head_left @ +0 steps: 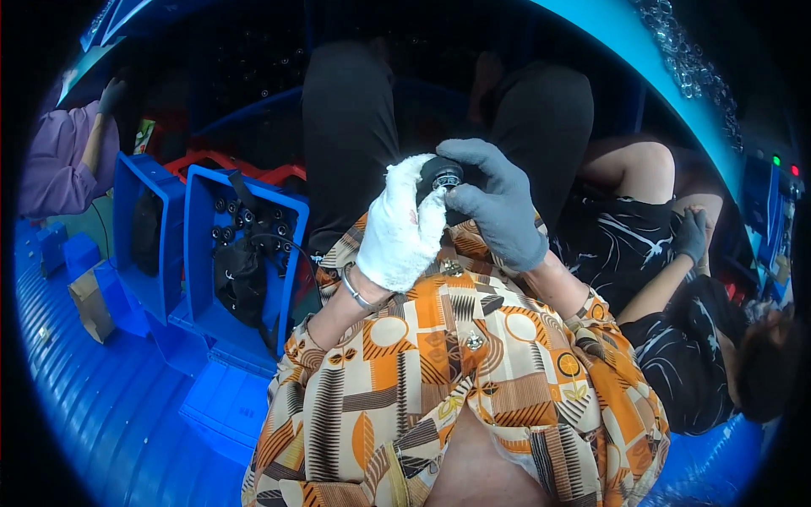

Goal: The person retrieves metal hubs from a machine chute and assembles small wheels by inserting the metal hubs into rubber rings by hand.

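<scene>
Above my lap, both hands hold a small black round part with a shiny ring (443,176) at its middle. My left hand (395,235), in a white glove, closes on its left side. From the right, my right hand (500,207) in a grey glove grips it, fingers over the top and thumb near the shiny ring. The gloves cover part of it, and its exact kind cannot be made out.
At my left stand a blue bin (291,291) with several small black round parts and black cloth-like pieces, another blue bin (125,198), and a cardboard box (89,308). A turquoise edge (629,63) bears shiny rings. Co-workers sit at right (650,270) and far left (68,160).
</scene>
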Motion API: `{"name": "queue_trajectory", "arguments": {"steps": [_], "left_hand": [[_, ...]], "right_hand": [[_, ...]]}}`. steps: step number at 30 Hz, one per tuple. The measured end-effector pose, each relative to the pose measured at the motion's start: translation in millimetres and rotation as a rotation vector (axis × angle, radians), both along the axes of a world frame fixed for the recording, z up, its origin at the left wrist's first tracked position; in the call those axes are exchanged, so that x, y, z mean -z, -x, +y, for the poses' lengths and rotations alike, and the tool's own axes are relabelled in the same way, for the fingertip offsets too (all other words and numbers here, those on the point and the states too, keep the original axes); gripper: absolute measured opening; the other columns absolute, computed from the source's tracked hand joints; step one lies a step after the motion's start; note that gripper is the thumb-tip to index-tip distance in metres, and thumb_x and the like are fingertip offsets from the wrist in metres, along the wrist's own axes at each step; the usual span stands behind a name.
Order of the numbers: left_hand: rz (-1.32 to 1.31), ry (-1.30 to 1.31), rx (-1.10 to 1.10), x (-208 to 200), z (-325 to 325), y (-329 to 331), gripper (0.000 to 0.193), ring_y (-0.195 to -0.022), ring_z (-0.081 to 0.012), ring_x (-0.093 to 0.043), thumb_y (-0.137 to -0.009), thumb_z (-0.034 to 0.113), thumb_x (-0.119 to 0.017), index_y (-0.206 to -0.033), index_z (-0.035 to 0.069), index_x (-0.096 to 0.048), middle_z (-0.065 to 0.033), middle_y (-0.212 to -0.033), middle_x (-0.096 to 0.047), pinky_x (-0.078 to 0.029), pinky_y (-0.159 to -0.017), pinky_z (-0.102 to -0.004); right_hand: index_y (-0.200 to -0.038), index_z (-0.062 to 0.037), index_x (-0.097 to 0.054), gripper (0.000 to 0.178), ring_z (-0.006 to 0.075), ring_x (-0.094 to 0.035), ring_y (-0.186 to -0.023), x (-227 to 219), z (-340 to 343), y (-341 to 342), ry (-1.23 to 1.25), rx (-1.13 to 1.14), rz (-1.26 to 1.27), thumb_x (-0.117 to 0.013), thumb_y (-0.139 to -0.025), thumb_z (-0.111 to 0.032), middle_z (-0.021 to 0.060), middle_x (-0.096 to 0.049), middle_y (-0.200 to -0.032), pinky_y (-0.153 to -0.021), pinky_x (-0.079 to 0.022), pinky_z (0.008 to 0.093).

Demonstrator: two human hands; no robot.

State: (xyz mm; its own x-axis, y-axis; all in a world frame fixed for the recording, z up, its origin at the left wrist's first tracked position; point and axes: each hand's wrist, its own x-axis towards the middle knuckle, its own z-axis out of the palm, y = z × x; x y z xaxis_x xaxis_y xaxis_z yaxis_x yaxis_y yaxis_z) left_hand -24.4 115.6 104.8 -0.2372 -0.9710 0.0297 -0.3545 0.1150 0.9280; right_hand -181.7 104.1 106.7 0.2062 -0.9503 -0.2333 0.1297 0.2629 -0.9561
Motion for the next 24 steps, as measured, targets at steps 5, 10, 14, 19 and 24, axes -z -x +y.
{"name": "queue_trajectory", "arguments": {"steps": [5, 10, 14, 19, 24], "left_hand": [[-0.083, -0.027, -0.031, 2, 3, 2, 0.036, -0.081, -0.0322, -0.064, -0.087, 0.009, -0.055, -0.12, 0.001, -0.045, -0.0198, -0.096, -0.06, -0.052, -0.071, -0.038], [-0.15, -0.01, -0.063, 3, 6, 6, 0.035, -0.082, -0.0321, -0.062, -0.086, 0.008, -0.055, -0.119, 0.0, -0.046, -0.0197, -0.094, -0.058, -0.05, -0.072, -0.0407], [-0.122, -0.093, -0.128, 3, 6, 9, 0.03, -0.072, -0.0272, -0.062, -0.085, 0.008, -0.057, -0.113, 0.0, -0.05, -0.0175, -0.089, -0.059, -0.052, -0.064, -0.036], [-0.091, -0.001, -0.189, 10, 4, 13, 0.021, -0.061, -0.0234, -0.062, -0.083, 0.006, -0.059, -0.103, 0.001, -0.056, -0.0116, -0.073, -0.06, -0.05, -0.054, -0.0322], [-0.189, 0.008, -0.237, 25, -3, 12, 0.019, -0.062, -0.0267, -0.064, -0.083, 0.006, -0.059, -0.101, 0.0, -0.056, -0.0145, -0.077, -0.063, -0.052, -0.054, -0.0333]], "right_hand": [[-0.115, -0.0011, -0.06, 0.038, 0.0126, -0.059, -0.093, 3, 1, -3, -0.079, 0.028, 0.036, -0.064, -0.077, -0.003, 0.0078, -0.06, -0.108, -0.083, -0.05, 0.0258], [-0.109, -0.0005, -0.061, 0.032, 0.0113, -0.059, -0.086, 10, 3, -5, 0.011, 0.021, 0.057, -0.064, -0.078, -0.003, 0.007, -0.06, -0.1, -0.077, -0.05, 0.0247], [-0.106, -0.0004, -0.063, 0.027, 0.0102, -0.059, -0.082, 17, 6, -10, 0.061, 0.073, 0.117, -0.063, -0.079, -0.003, 0.0058, -0.061, -0.096, -0.073, -0.05, 0.0242], [-0.104, 0.0005, -0.063, 0.023, 0.009, -0.06, -0.079, 27, 6, -16, 0.08, 0.146, 0.066, -0.062, -0.081, -0.001, 0.005, -0.063, -0.092, -0.072, -0.05, 0.0235], [-0.105, -0.0007, -0.063, 0.021, 0.0083, -0.061, -0.081, 40, 1, -22, -0.027, 0.145, 0.036, -0.061, -0.085, -0.006, 0.0051, -0.064, -0.092, -0.074, -0.05, 0.0233]]}}
